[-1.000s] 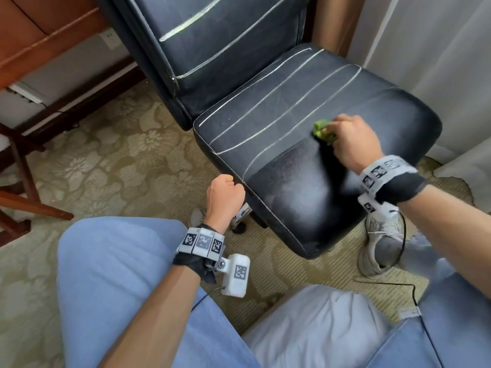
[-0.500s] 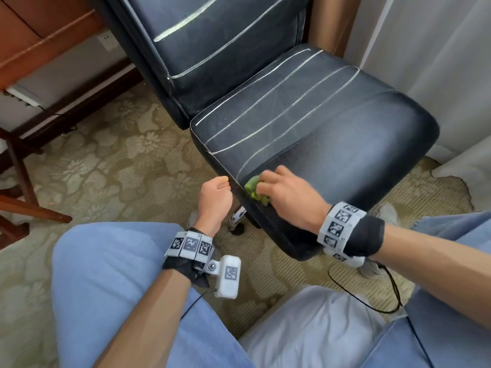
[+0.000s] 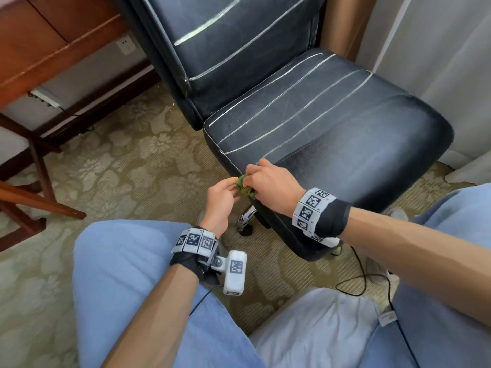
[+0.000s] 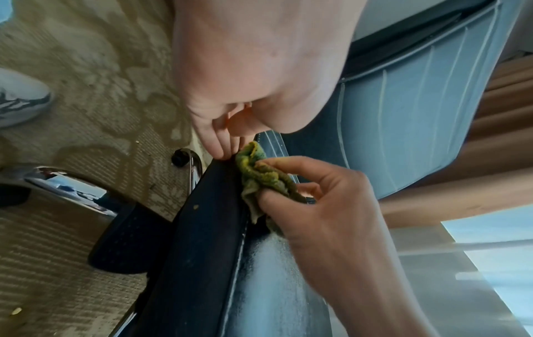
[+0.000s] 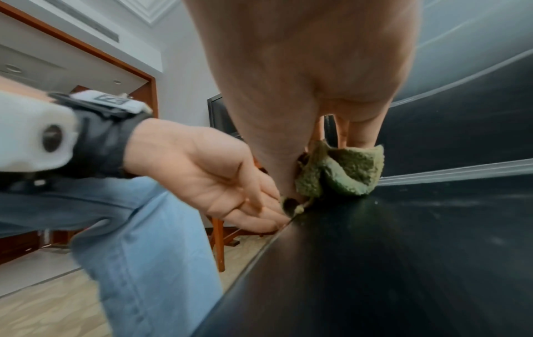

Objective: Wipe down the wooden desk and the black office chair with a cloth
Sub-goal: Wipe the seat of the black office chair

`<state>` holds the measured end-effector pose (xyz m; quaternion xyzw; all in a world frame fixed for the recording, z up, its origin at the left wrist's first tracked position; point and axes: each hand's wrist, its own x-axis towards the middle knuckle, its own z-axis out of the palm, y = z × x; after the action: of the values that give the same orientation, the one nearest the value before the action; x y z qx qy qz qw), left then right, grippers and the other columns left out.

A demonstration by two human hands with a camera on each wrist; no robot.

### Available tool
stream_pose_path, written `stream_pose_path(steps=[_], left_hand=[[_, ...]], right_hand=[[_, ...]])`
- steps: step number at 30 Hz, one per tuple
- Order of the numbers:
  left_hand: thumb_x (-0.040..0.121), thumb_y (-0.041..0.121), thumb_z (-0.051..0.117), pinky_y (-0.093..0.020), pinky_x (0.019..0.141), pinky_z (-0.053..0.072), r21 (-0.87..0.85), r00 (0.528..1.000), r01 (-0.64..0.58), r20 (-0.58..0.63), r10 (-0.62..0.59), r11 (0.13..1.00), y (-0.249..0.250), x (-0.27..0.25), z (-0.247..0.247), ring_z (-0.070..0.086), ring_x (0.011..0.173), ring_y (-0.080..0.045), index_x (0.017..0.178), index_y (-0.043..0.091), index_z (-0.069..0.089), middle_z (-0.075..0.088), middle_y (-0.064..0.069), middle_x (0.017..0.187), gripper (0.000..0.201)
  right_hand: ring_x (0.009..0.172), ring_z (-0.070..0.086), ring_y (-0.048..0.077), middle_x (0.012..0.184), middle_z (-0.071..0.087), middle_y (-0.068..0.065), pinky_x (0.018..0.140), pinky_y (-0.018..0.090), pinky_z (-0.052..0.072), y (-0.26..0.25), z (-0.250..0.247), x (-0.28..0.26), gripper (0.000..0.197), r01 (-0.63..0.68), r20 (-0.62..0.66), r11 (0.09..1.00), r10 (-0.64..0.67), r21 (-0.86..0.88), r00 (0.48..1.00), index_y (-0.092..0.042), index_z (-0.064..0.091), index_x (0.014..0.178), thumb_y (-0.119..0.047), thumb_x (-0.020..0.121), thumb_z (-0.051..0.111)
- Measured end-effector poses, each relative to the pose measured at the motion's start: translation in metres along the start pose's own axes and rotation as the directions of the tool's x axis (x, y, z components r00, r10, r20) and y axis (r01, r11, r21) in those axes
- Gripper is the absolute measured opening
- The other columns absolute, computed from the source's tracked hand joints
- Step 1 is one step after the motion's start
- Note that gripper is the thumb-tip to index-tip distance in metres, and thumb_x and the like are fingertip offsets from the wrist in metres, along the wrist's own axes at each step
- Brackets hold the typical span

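The black office chair [image 3: 332, 128] with white stitch lines stands in front of me. My right hand [image 3: 255, 179] grips a crumpled green cloth [image 3: 243, 187] against the seat's front-left edge. Seen from the left wrist, the cloth [image 4: 262, 175] is bunched in the right hand [image 4: 288, 180]. My left hand [image 3: 231, 185] reaches in from the left with straight fingers [image 4: 219, 146] touching the seat edge right beside the cloth. The right wrist view shows the left hand [image 5: 259, 205] palm up by the cloth [image 5: 340, 173]. The wooden desk [image 3: 39, 57] is at the upper left.
Wooden furniture legs [image 3: 39, 203] stand on the patterned carpet at the left. A chrome chair base [image 3: 247, 216] sits under the seat. A black cable [image 3: 358, 274] lies on the floor at the right. Pale curtains [image 3: 451, 62] hang behind the chair. My knees fill the foreground.
My right hand has swept the cloth from the middle of the seat to its front-left edge. The left hand has uncurled from a fist and come up to the cloth.
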<state>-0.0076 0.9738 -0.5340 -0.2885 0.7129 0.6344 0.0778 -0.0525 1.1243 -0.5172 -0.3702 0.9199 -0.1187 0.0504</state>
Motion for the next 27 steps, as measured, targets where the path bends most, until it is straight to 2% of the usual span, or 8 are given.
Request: stream_pose_path(steps=[3, 7, 11, 14, 16, 21, 25, 27], left_hand=[[0.099, -0.014, 0.032, -0.029, 0.097, 0.054, -0.071, 0.999, 0.030, 0.016, -0.029, 0.997, -0.001, 0.002, -0.002, 0.063, 0.124, -0.022, 0.141, 0.000, 0.055, 0.064, -0.016, 0.137, 0.050], [0.095, 0.007, 0.069, -0.031, 0.110, 0.047, 0.079, 1.000, 0.021, 0.022, -0.023, 0.997, 0.005, -0.001, 0.003, 0.057, 0.129, -0.018, 0.147, 0.006, 0.052, 0.058, -0.006, 0.145, 0.055], [0.081, 0.033, 0.086, -0.027, 0.101, 0.043, 0.249, 0.999, -0.013, 0.032, 0.005, 0.968, 0.001, 0.001, 0.017, 0.053, 0.125, -0.011, 0.149, 0.011, 0.046, 0.050, 0.007, 0.135, 0.082], [0.068, 0.055, 0.089, -0.039, 0.112, 0.046, 0.435, 0.999, -0.047, 0.045, 0.031, 0.899, -0.007, 0.002, 0.029, 0.047, 0.133, -0.015, 0.154, 0.012, 0.036, 0.038, 0.003, 0.150, 0.110], [0.063, 0.058, 0.089, -0.043, 0.114, 0.045, 0.500, 0.998, -0.058, 0.046, 0.040, 0.864, -0.012, 0.002, 0.037, 0.042, 0.137, -0.020, 0.153, 0.010, 0.032, 0.030, 0.003, 0.147, 0.117], [0.064, 0.052, 0.088, -0.045, 0.114, 0.044, 0.614, 0.996, -0.083, 0.037, 0.077, 0.785, -0.013, 0.002, 0.043, 0.039, 0.135, -0.023, 0.146, 0.007, 0.033, 0.030, -0.003, 0.142, 0.109], [0.059, 0.056, 0.086, -0.044, 0.116, 0.039, 0.612, 0.993, -0.106, 0.023, 0.116, 0.784, -0.014, 0.004, 0.041, 0.038, 0.138, -0.023, 0.143, 0.008, 0.037, 0.031, -0.003, 0.144, 0.109], [0.056, 0.057, 0.088, -0.038, 0.115, 0.038, 0.592, 0.989, -0.136, 0.035, 0.144, 0.794, -0.017, 0.008, 0.037, 0.035, 0.133, -0.013, 0.139, 0.013, 0.042, 0.037, -0.003, 0.140, 0.104]], right_hand=[[0.101, 0.047, 0.025, 0.109, 0.055, 0.000, 0.065, 0.037, 0.048, 0.010, -0.008, 0.021, 0.019, -0.119, -0.045, 0.993, 0.118, -0.010, 0.992, -0.015, 0.069, 0.108, -0.004, 0.093, 0.063], [0.104, 0.051, 0.031, 0.106, 0.055, 0.004, 0.064, 0.039, 0.041, 0.060, -0.024, 0.024, 0.015, -0.356, -0.106, 0.935, 0.352, -0.013, 0.930, -0.010, 0.067, 0.101, -0.002, 0.090, 0.061], [0.104, 0.057, 0.042, 0.103, 0.061, 0.015, 0.069, 0.046, 0.053, 0.130, -0.044, -0.005, 0.016, -0.574, -0.211, 0.818, 0.567, 0.031, 0.796, -0.004, 0.068, 0.101, -0.003, 0.087, 0.060], [0.101, 0.059, 0.048, 0.102, 0.063, 0.024, 0.073, 0.050, 0.053, 0.175, -0.059, -0.028, 0.015, -0.698, -0.267, 0.713, 0.688, 0.070, 0.675, 0.001, 0.069, 0.100, -0.001, 0.087, 0.061], [0.096, 0.059, 0.048, 0.099, 0.061, 0.024, 0.072, 0.049, 0.051, 0.190, -0.062, -0.037, 0.016, -0.716, -0.270, 0.694, 0.706, 0.080, 0.655, -0.004, 0.072, 0.098, -0.001, 0.086, 0.062], [0.087, 0.061, 0.042, 0.092, 0.063, 0.010, 0.072, 0.043, 0.055, 0.163, -0.049, -0.031, 0.028, -0.546, -0.226, 0.835, 0.545, 0.064, 0.807, -0.020, 0.075, 0.093, 0.001, 0.077, 0.064], [0.092, 0.060, 0.033, 0.103, 0.065, 0.001, 0.079, 0.042, 0.056, 0.101, -0.025, -0.011, 0.030, -0.294, -0.102, 0.956, 0.293, 0.009, 0.951, -0.023, 0.075, 0.105, -0.008, 0.080, 0.066], [0.092, 0.054, 0.025, 0.112, 0.063, -0.001, 0.081, 0.040, 0.054, 0.066, -0.014, -0.002, 0.032, -0.142, -0.035, 0.990, 0.142, 0.010, 0.989, -0.023, 0.074, 0.112, -0.009, 0.085, 0.065]])
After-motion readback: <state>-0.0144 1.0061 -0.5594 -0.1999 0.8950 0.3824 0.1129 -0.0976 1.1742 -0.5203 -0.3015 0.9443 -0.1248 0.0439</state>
